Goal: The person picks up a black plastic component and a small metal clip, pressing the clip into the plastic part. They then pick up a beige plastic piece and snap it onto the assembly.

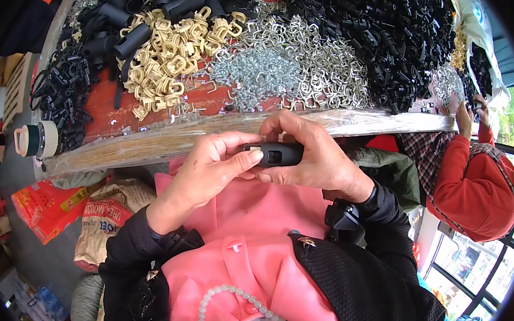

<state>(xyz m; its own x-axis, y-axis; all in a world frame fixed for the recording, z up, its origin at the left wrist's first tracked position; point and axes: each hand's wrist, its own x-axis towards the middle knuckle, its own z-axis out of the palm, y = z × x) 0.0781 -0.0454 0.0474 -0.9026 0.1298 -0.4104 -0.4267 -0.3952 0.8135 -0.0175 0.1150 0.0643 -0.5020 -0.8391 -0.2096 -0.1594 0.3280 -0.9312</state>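
Observation:
In front of my chest, at the table's near edge, both hands are closed on a short black plastic tube (pixel 286 154) with a square opening in its side. My right hand (pixel 320 159) wraps round its right end, thumb below and fingers above. At the left end, my left hand (pixel 205 164) pinches with thumb and fingers. A small beige bit (pixel 254 149) shows there, beside the thumb tip; my fingers hide most of it. Just beyond lie piles of beige plastic clips (pixel 162 56), small silvery screws (pixel 254 76) and bent metal hooks (pixel 334 67).
Black tubes (pixel 116 15) and small black parts (pixel 393 44) cover the table's far side. A wooden rail (pixel 122 151) edges the table. At the left corner sits a white-lidded bottle (pixel 48 138). Sacks (pixel 107 218) stand below. At right works a person in red (pixel 475 190).

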